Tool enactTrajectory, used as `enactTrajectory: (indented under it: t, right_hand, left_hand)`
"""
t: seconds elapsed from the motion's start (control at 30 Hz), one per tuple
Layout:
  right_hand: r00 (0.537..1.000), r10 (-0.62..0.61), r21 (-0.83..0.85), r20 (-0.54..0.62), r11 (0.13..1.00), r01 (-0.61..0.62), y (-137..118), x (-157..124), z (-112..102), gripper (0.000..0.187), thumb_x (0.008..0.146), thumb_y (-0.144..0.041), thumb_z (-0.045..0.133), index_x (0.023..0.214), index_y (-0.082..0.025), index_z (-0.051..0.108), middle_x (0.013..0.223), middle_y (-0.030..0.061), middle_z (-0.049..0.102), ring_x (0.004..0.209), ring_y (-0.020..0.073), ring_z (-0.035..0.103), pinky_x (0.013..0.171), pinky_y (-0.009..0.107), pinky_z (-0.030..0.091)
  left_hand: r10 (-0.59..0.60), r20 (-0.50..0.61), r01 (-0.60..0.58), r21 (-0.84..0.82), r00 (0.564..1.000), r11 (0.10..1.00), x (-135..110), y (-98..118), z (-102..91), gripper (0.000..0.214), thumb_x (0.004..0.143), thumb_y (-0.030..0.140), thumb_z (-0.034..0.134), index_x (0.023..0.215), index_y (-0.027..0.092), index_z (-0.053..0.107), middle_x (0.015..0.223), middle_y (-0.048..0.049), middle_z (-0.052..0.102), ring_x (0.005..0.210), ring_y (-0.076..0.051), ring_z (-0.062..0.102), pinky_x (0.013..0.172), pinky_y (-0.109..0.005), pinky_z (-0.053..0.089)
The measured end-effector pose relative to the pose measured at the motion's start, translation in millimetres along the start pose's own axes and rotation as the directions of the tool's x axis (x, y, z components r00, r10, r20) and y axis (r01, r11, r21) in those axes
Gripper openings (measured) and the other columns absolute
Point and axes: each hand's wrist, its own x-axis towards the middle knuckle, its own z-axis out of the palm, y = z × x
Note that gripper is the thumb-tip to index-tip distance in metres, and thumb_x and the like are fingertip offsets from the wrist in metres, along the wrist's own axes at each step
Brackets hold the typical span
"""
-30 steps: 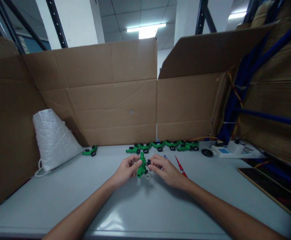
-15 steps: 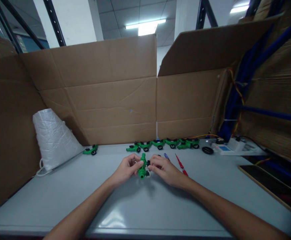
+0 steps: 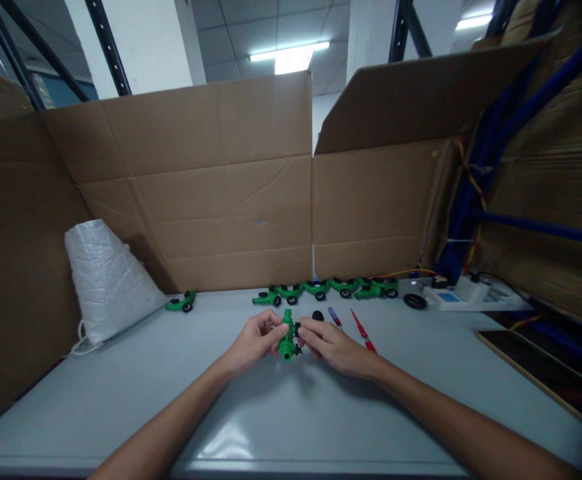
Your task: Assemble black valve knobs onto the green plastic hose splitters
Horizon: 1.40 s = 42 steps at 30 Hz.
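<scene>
Above the middle of the table, my left hand (image 3: 257, 341) grips a green plastic pipe-like fitting (image 3: 287, 338) from its left side, thumb along the body. The fitting is held lengthwise, its round open end toward me, with small black parts (image 3: 298, 329) on its right side. My right hand (image 3: 328, 343) is closed in a pinch at the upper black part; the fingertips partly hide it. Just beyond my right hand lie a small black round piece (image 3: 317, 315), a blue pen-like tool (image 3: 335, 317) and a red screwdriver-like tool (image 3: 363, 330).
Several similar green fittings (image 3: 315, 289) line the table's back edge, with one more green fitting (image 3: 181, 302) near a white wrapped bundle (image 3: 103, 280). A black ring (image 3: 415, 301) and power strip (image 3: 453, 299) sit back right. Cardboard walls (image 3: 221, 200) enclose the table (image 3: 251, 413).
My right fingers have shifted slightly at the fitting's black part, and the black round piece behind them now shows. The fitting stays in my left hand, a touch lower in view.
</scene>
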Motion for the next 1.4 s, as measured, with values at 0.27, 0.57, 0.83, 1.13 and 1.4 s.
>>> enactTrajectory:
  t: [0.27, 0.57, 0.83, 1.13, 1.4]
  right_hand:
    - [0.997, 0.008, 0.012, -0.076, 1.000, -0.007, -0.1, 0.9, 0.5, 0.040, 0.109, -0.056, 0.047, 0.086, -0.023, 0.048, 0.077, -0.0041, 0.045, 0.072, 0.0160, 0.045, 0.066, 0.027, 0.037]
    - [0.989, 0.127, 0.315, 0.075, 0.938, -0.144, 5.0, 4.4, -2.9, 0.055, 0.094, -0.077, 0.060, 0.084, -0.025, 0.045, 0.066, -0.0061, 0.046, 0.055, 0.0137, 0.042, 0.052, 0.027, 0.036]
    - [0.997, -0.038, -0.007, -0.068, 0.999, 0.037, 6.3, 3.1, 3.0, 0.042, 0.108, -0.058, 0.047, 0.085, -0.024, 0.045, 0.078, -0.0035, 0.046, 0.073, 0.0171, 0.046, 0.068, 0.028, 0.037]
    - [0.981, -0.189, -0.307, -0.045, 0.937, 0.166, -2.3, -4.6, -0.8, 0.025, 0.113, -0.037, 0.042, 0.092, -0.024, 0.047, 0.092, 0.0014, 0.056, 0.082, 0.0193, 0.053, 0.075, 0.031, 0.038]
    - [0.986, -0.107, -0.307, -0.127, 0.950, 0.064, -14.6, -6.8, 1.9, 0.027, 0.115, -0.040, 0.036, 0.095, -0.024, 0.046, 0.088, -0.0005, 0.055, 0.081, 0.0195, 0.054, 0.075, 0.032, 0.039]
  left_hand:
    - [0.003, -0.012, -0.003, -0.032, 1.000, 0.999, 0.3, 0.2, 3.3, 0.052, 0.088, 0.064, 0.079, 0.093, 0.016, 0.060, 0.064, 0.0039, 0.060, 0.051, -0.008, 0.049, 0.051, -0.020, 0.033]
    - [0.054, 0.007, -0.054, -0.018, 0.998, 0.998, 0.7, 3.8, 6.1, 0.052, 0.086, 0.063, 0.081, 0.089, 0.016, 0.059, 0.064, 0.0034, 0.061, 0.051, -0.008, 0.051, 0.051, -0.019, 0.036]
    - [0.040, 0.039, -0.038, -0.041, 0.998, 0.998, 1.9, -6.6, 0.9, 0.053, 0.087, 0.065, 0.079, 0.088, 0.018, 0.054, 0.060, 0.0039, 0.061, 0.049, -0.010, 0.054, 0.052, -0.020, 0.042]
    - [-0.033, 0.062, 0.038, -0.075, 0.998, 0.996, -2.5, 3.7, 1.6, 0.050, 0.092, 0.063, 0.076, 0.087, 0.018, 0.054, 0.063, 0.0040, 0.058, 0.049, -0.008, 0.048, 0.051, -0.020, 0.036]
    - [0.072, 0.036, -0.069, -0.079, 0.997, 0.995, -5.1, 21.5, 9.1, 0.051, 0.094, 0.064, 0.073, 0.086, 0.017, 0.055, 0.069, 0.0038, 0.055, 0.059, -0.009, 0.049, 0.057, -0.021, 0.037]
